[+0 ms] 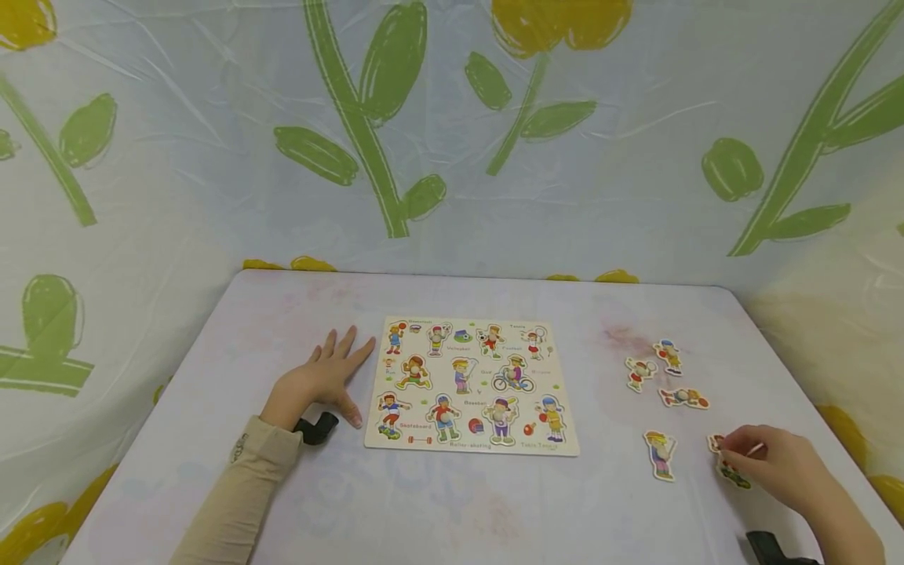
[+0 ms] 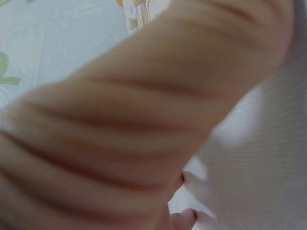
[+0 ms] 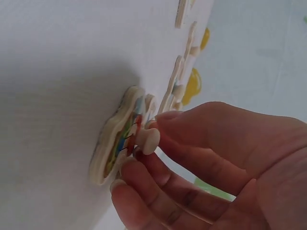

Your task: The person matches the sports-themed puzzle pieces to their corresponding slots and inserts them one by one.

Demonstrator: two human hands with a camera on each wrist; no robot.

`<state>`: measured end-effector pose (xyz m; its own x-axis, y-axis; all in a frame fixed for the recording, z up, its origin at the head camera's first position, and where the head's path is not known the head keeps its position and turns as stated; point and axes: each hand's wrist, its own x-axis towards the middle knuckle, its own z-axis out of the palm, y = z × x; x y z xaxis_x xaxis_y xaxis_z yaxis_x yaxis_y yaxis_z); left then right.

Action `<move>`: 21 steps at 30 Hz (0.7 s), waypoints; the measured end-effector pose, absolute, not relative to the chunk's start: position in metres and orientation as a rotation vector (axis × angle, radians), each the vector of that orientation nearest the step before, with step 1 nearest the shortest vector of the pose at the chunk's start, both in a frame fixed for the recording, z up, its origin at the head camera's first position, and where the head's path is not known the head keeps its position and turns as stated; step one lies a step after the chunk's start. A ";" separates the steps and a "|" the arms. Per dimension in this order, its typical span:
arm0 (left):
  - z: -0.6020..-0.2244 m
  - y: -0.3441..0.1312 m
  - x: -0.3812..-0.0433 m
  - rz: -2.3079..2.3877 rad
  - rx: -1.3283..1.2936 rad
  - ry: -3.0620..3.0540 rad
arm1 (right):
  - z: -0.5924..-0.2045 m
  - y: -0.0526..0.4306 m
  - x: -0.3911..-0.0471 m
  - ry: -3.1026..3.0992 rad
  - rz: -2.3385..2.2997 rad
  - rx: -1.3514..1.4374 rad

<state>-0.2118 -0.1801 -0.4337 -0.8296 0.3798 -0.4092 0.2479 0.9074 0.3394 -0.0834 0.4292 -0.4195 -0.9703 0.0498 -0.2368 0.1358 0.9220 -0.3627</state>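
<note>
A wooden peg puzzle board [image 1: 431,377] printed with sports figures lies flat on the table. Just left of it rests my left hand [image 1: 321,384], fingers spread, thumb close to the board's edge. At the right side of the table, my right hand [image 1: 777,463] pinches the knob [image 3: 148,140] of the skateboarder puzzle piece [image 1: 736,475]; part of that piece is hidden behind the fingers. Beside this hand lies a golfer piece [image 1: 660,455]. Farther back are a tennis piece [image 1: 639,374], a table tennis piece [image 1: 667,357] and a basketball piece [image 1: 683,398].
The white table [image 1: 494,502] is bounded at the back and sides by a hanging flower-print cloth [image 1: 565,212]. A black wrist mount [image 1: 318,428] sits at the left wrist, another [image 1: 773,549] at the right.
</note>
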 end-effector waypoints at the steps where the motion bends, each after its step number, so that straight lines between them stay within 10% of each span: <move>1: -0.434 -0.180 -0.212 0.378 0.457 2.590 | -0.421 0.430 -0.083 2.856 -0.565 0.143; 21: -0.428 -0.178 -0.209 0.373 0.447 2.600 | -0.423 0.429 -0.080 2.845 -0.597 0.187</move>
